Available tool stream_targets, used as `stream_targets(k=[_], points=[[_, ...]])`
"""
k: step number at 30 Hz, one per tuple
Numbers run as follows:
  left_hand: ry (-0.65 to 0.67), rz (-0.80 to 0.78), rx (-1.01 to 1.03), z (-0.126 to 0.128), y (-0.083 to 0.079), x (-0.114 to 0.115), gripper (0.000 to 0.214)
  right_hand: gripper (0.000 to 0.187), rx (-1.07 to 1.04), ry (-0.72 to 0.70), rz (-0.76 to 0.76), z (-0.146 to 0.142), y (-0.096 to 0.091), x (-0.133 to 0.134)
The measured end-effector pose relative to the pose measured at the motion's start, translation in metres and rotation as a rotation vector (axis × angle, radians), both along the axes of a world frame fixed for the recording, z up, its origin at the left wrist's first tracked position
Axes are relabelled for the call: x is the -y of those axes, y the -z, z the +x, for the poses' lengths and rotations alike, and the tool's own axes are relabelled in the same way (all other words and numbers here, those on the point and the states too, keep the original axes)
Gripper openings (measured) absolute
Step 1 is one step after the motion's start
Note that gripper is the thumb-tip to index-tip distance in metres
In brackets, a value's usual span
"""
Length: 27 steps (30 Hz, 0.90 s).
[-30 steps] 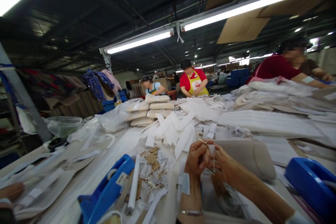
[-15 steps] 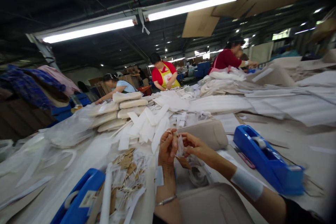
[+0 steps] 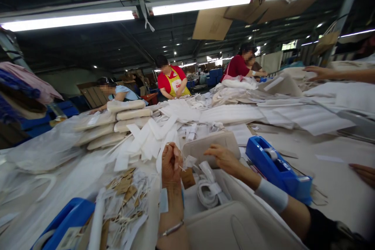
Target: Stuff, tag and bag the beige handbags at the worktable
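My left hand [image 3: 171,164] is closed on a small tag with a string [image 3: 187,163], and a brown paper tag [image 3: 188,177] hangs just below it. My right hand [image 3: 223,155] rests with fingers spread on a beige padded bag [image 3: 211,144], apart from the tag. Below the hands lies a coiled white strap [image 3: 208,189] on another beige piece [image 3: 234,222]. My right wrist wears a white band [image 3: 271,195].
A blue tape dispenser [image 3: 277,168] stands right of my hands, another [image 3: 63,222] at lower left beside a heap of brown tags [image 3: 125,195]. White strips [image 3: 152,136] and stacked pads [image 3: 117,123] lie ahead. Other people work across the table; someone's hand [image 3: 365,172] rests at far right.
My hands have parted: the right one left the tag and moved onto the beige bag, while the left keeps the tag. The view has swung further to the right.
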<state>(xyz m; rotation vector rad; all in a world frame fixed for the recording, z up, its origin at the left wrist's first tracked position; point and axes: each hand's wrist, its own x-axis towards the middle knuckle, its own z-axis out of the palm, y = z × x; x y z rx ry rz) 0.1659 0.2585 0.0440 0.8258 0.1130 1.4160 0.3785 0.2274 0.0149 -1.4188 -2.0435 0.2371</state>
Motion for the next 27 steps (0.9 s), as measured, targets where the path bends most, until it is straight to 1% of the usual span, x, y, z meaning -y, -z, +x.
stream_targets(k=[2, 4, 7, 11, 13, 15, 17, 18, 20, 22, 24, 25, 27], points=[[-0.001, 0.003, 0.002, 0.000, 0.000, 0.000, 0.017, 0.042, 0.105, 0.070, -0.018, 0.007, 0.008, -0.016], [-0.011, -0.001, -0.002, 0.001, 0.000, 0.000, 0.017, 0.034, 0.124, 0.093, -0.012, 0.009, 0.013, -0.028], [-0.026, 0.002, -0.017, 0.002, 0.000, -0.001, 0.016, 0.035, 0.123, 0.136, -0.007, 0.006, 0.016, -0.042], [-0.049, 0.014, -0.050, 0.003, -0.001, -0.002, 0.019, 0.037, 0.021, 0.176, -0.036, 0.004, 0.014, -0.062], [-0.062, 0.016, -0.075, 0.004, -0.002, -0.002, 0.020, 0.033, -0.074, 0.180, -0.061, 0.001, 0.007, -0.072], [-0.088, 0.020, -0.109, 0.005, -0.003, -0.001, 0.021, 0.025, -0.195, 0.156, -0.097, -0.007, -0.003, -0.079], [-0.129, 0.032, -0.159, 0.007, -0.005, -0.001, 0.021, 0.022, -0.339, 0.071, -0.146, -0.022, -0.015, -0.080], [-0.150, 0.044, -0.192, 0.008, -0.005, -0.001, 0.021, 0.027, -0.411, 0.007, -0.173, -0.032, -0.020, -0.077], [-0.194, 0.081, -0.272, 0.011, -0.007, -0.001, 0.019, 0.042, -0.553, -0.143, -0.230, -0.054, -0.030, -0.068], [-0.244, 0.111, -0.348, 0.012, -0.007, -0.001, 0.018, 0.058, -0.742, -0.325, -0.335, -0.075, -0.035, -0.054], [-0.310, 0.118, -0.380, 0.013, -0.008, -0.002, 0.018, 0.064, -0.911, -0.460, -0.438, -0.090, -0.037, -0.041], [-0.343, 0.112, -0.382, 0.012, -0.007, -0.002, 0.019, 0.064, -0.973, -0.494, -0.468, -0.096, -0.037, -0.036], [-0.411, 0.086, -0.361, 0.010, -0.007, -0.004, 0.020, 0.061, -1.020, -0.485, -0.461, -0.101, -0.035, -0.028]])
